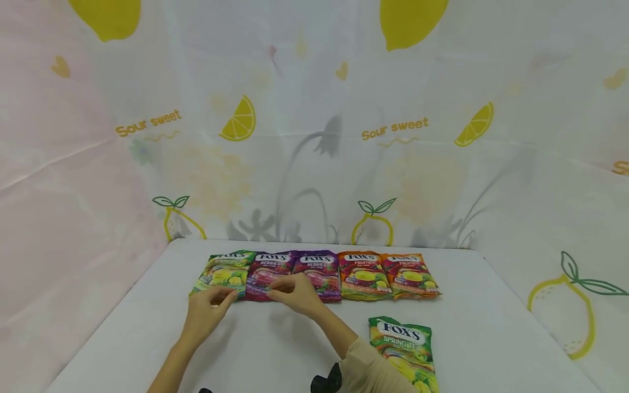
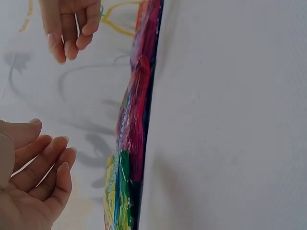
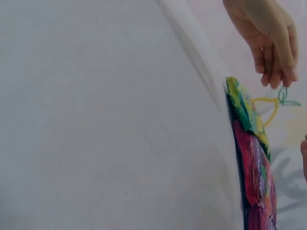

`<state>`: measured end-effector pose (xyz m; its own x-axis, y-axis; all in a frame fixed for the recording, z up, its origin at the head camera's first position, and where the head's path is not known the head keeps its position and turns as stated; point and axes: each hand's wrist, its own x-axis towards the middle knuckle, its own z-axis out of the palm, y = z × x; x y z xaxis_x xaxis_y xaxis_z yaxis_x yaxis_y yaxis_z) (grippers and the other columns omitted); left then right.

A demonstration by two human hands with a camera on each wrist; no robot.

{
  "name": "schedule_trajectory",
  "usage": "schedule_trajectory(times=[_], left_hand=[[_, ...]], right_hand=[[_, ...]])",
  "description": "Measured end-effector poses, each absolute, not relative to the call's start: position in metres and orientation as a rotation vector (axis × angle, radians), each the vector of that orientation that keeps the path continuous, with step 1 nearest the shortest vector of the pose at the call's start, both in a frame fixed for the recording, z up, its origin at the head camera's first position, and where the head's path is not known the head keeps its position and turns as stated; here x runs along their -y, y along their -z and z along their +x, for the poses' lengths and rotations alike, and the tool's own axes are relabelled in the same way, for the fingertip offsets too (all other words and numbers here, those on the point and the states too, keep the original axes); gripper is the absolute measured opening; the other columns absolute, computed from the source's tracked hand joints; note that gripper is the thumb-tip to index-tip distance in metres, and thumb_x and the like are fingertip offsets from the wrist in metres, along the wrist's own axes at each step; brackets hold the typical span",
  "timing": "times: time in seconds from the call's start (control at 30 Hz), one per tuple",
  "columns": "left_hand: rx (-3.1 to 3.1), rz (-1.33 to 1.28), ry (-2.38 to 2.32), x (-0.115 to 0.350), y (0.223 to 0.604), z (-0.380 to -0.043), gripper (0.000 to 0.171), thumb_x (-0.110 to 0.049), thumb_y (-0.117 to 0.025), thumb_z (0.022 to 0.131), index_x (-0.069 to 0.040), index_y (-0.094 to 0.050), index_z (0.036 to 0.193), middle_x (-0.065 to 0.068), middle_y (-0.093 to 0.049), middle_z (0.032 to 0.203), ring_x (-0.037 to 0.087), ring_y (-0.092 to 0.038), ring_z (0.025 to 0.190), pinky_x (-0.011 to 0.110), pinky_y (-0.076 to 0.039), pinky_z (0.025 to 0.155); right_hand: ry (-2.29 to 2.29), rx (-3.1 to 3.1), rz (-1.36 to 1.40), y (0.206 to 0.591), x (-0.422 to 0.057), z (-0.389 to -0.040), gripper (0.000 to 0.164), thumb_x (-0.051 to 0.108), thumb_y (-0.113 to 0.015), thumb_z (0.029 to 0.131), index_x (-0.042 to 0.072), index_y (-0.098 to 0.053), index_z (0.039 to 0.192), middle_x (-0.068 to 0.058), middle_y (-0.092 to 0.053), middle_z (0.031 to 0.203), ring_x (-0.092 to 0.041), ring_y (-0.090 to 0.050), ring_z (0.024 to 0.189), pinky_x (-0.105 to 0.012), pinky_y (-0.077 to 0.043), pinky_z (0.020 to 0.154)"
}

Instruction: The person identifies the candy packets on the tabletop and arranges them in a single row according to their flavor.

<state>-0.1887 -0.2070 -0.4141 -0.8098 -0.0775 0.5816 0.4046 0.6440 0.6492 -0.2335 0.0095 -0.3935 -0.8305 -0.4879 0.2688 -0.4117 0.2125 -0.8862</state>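
My left hand [image 1: 208,311] hovers in front of the yellow-green FOX'S candy bag [image 1: 226,273] at the row's left end. Its fingers are loosely bent with nothing between them, as the left wrist view of the hand [image 2: 38,177] bears out. Over the two purple FOX'S Berries bags [image 1: 267,270] [image 1: 316,267] hangs my right hand [image 1: 297,295], also holding nothing. In the left wrist view the right hand [image 2: 72,28] is raised above the bags, fingers pointing down. The yellow-green bag slightly overlaps the purple one beside it.
Two orange-red FOX'S Fruits bags [image 1: 365,275] [image 1: 410,275] continue the row to the right. A green FOX'S Spring Tea bag [image 1: 405,349] lies nearer, by the right sleeve [image 1: 373,371]. Behind the white table [image 1: 472,327] hangs a lemon-printed cloth [image 1: 304,174].
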Motion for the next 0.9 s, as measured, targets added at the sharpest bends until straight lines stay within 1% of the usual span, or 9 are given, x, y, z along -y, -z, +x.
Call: schedule_trajectory(times=[0.1, 0.23, 0.47, 0.53, 0.7, 0.8, 0.9], left_hand=[[2.292, -0.276, 1.115, 0.199, 0.413, -0.187, 0.005, -0.001, -0.07, 0.08, 0.001, -0.071, 0.085, 0.007, -0.07, 0.076, 0.009, -0.064, 0.065, 0.021, -0.051, 0.058], [2.293, -0.316, 1.124, 0.19, 0.413, -0.188, 0.005, -0.002, -0.071, 0.08, 0.0, -0.071, 0.085, 0.005, -0.07, 0.074, 0.007, -0.062, 0.064, 0.022, -0.051, 0.059], [2.315, -0.335, 1.179, 0.178, 0.415, -0.188, 0.004, -0.002, -0.071, 0.08, -0.001, -0.071, 0.084, 0.004, -0.07, 0.075, 0.006, -0.062, 0.064, 0.022, -0.051, 0.06], [2.321, -0.341, 1.193, 0.174, 0.415, -0.188, 0.004, -0.003, -0.071, 0.08, -0.001, -0.071, 0.084, 0.004, -0.07, 0.075, 0.007, -0.062, 0.064, 0.022, -0.052, 0.061], [2.332, -0.363, 1.239, 0.165, 0.415, -0.187, 0.005, -0.006, -0.072, 0.081, -0.001, -0.07, 0.083, 0.002, -0.07, 0.074, 0.006, -0.061, 0.063, 0.022, -0.051, 0.061], [2.334, -0.368, 1.28, 0.16, 0.417, -0.187, 0.01, -0.01, -0.072, 0.082, 0.0, -0.07, 0.081, 0.0, -0.069, 0.073, 0.005, -0.061, 0.063, 0.022, -0.051, 0.061], [2.341, -0.378, 1.313, 0.155, 0.417, -0.186, 0.01, -0.01, -0.072, 0.082, -0.001, -0.07, 0.08, 0.0, -0.069, 0.073, 0.004, -0.061, 0.063, 0.022, -0.051, 0.061]], right_hand=[[1.685, -2.415, -0.865, 0.392, -0.016, -0.23, 0.023, 0.011, -0.066, 0.086, -0.008, -0.069, 0.1, -0.016, -0.07, 0.092, -0.007, -0.06, 0.071, -0.018, -0.05, 0.065], [1.662, -2.439, -0.835, 0.389, -0.027, -0.225, 0.023, 0.012, -0.066, 0.087, -0.007, -0.069, 0.1, -0.014, -0.07, 0.091, -0.012, -0.061, 0.073, -0.017, -0.049, 0.065], [1.708, -2.392, -0.879, 0.389, -0.047, -0.217, 0.022, 0.009, -0.063, 0.089, -0.01, -0.068, 0.101, -0.019, -0.069, 0.091, -0.033, -0.065, 0.078, -0.018, -0.05, 0.065], [1.702, -2.385, -0.884, 0.39, -0.051, -0.215, 0.023, 0.009, -0.063, 0.089, -0.01, -0.067, 0.101, -0.019, -0.069, 0.091, -0.036, -0.064, 0.079, -0.018, -0.051, 0.065], [1.667, -2.404, -0.866, 0.391, -0.061, -0.21, 0.024, 0.011, -0.064, 0.089, -0.009, -0.068, 0.101, -0.017, -0.07, 0.091, -0.038, -0.064, 0.079, -0.018, -0.051, 0.066], [1.666, -2.414, -0.834, 0.39, -0.067, -0.205, 0.024, 0.012, -0.064, 0.088, -0.007, -0.069, 0.101, -0.016, -0.069, 0.091, -0.032, -0.065, 0.078, -0.019, -0.051, 0.067], [1.677, -2.419, -0.807, 0.39, -0.073, -0.201, 0.022, 0.011, -0.064, 0.089, -0.006, -0.069, 0.101, -0.016, -0.069, 0.091, -0.027, -0.065, 0.077, -0.019, -0.051, 0.067]])
